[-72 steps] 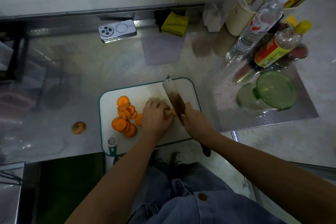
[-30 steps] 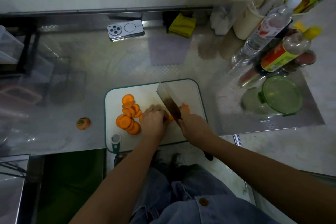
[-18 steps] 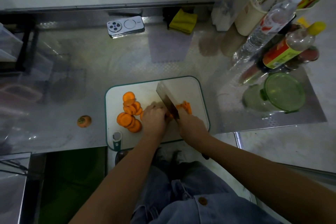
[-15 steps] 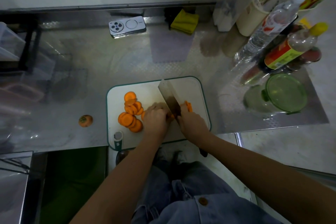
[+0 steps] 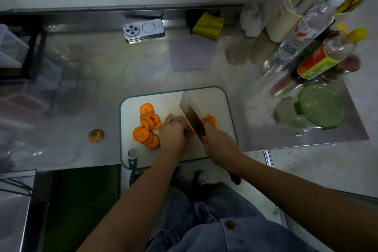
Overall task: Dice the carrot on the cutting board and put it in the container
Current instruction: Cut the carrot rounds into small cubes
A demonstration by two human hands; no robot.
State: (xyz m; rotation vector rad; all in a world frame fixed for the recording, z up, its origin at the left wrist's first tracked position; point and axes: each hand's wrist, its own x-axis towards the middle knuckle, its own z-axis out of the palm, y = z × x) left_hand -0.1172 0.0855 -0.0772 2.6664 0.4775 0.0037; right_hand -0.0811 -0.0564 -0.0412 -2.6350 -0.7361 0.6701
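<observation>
A white cutting board (image 5: 214, 100) with a green rim lies on the steel counter. Several orange carrot slices (image 5: 146, 127) are piled on its left half. My left hand (image 5: 172, 134) holds carrot pieces down with curled fingers, right against the blade. A cleaver (image 5: 192, 115) stands edge-down on the board, its handle gripped by my right hand (image 5: 219, 144). Cut carrot strips (image 5: 210, 120) lie just right of the blade. A round green-lidded container (image 5: 320, 106) sits on the counter to the right of the board.
A carrot top (image 5: 96, 135) lies left of the board. A phone (image 5: 143, 30) and a yellow cloth (image 5: 208, 25) sit at the back. Bottles (image 5: 319, 61) and jars crowd the back right corner. The counter's front edge runs just below the board.
The cleaver has chopped several times and shifted slightly left toward my left hand. More cut carrot strips now lie to the right of the blade.
</observation>
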